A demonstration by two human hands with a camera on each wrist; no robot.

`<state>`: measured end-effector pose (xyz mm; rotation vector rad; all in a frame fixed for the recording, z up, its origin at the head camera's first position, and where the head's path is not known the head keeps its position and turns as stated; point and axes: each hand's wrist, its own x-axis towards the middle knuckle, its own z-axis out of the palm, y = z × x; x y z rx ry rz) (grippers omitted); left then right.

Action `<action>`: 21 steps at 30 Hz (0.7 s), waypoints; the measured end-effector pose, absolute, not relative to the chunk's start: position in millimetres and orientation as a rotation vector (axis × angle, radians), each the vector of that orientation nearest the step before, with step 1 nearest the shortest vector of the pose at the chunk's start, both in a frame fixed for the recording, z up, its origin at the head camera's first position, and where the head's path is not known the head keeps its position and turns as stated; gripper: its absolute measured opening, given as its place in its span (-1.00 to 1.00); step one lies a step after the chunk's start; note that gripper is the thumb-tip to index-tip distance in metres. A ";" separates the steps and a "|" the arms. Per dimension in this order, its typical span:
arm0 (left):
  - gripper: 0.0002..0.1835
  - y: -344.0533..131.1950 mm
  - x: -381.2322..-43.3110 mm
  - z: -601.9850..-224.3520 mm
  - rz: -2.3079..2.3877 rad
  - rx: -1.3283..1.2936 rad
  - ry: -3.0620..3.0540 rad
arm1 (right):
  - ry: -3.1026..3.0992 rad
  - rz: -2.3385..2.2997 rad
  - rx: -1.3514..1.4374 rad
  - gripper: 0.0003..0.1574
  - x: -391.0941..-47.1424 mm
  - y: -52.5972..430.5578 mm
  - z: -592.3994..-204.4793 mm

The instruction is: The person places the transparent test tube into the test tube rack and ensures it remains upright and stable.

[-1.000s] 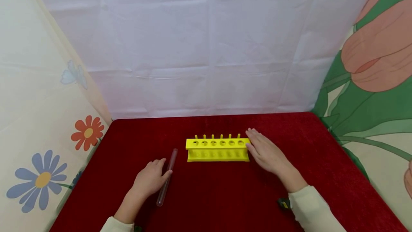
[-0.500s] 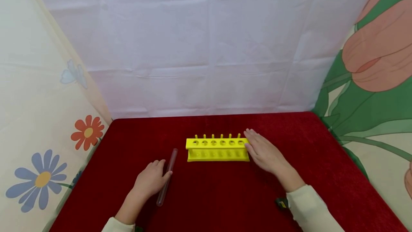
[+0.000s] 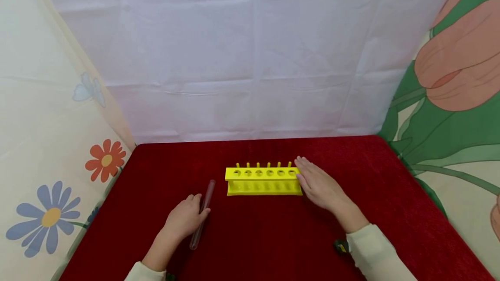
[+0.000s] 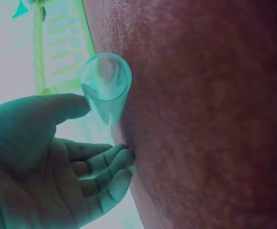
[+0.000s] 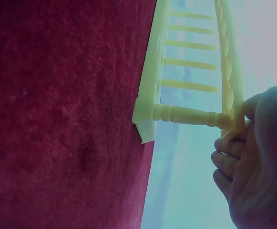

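Note:
A clear test tube (image 3: 197, 237) lies slanted on the red cloth, left of a yellow test tube rack (image 3: 263, 175). My left hand (image 3: 183, 217) is over the tube's middle, thumb on one side and fingers curled on the other. In the left wrist view the tube's round mouth (image 4: 107, 78) faces the camera, with the thumb (image 4: 74, 107) right at its side and the curled fingertips close to the cloth. My right hand (image 3: 320, 187) holds the rack's right end; the right wrist view shows thumb and fingers pinching the corner of its upper plate (image 5: 236, 119). The rack stands upright, its holes unfilled.
Red velvet cloth (image 3: 258, 237) covers the table. A white sheet (image 3: 254, 55) hangs behind its far edge, and flower-printed cloths flank both sides. A small dark object (image 3: 341, 246) shows beside the right sleeve (image 3: 375, 250).
My right hand has shifted slightly left, farther onto the rack's end. The left hand has edged slightly right at the tube. Tube and rack stay practically in place.

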<state>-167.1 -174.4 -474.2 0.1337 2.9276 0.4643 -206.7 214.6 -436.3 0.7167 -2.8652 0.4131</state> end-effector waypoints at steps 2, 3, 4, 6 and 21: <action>-0.35 -174.1 -167.0 -473.8 0.466 0.138 2.928 | -2.861 0.397 0.718 -0.38 -207.4 215.1 -437.4; -0.35 -174.1 -166.9 -473.7 0.469 0.140 2.927 | -2.861 0.386 0.720 -0.38 -207.7 215.3 -438.0; -0.36 -174.0 -166.8 -473.4 0.472 0.145 2.925 | -2.857 0.375 0.726 -0.38 -208.1 215.3 -438.3; -0.36 -173.8 -166.6 -473.4 0.474 0.154 2.924 | -2.858 0.351 0.731 -0.37 -209.1 215.3 -439.7; -0.37 -169.4 -169.7 -477.0 0.472 0.140 2.941 | -2.893 0.402 0.706 -0.36 -210.0 214.2 -443.3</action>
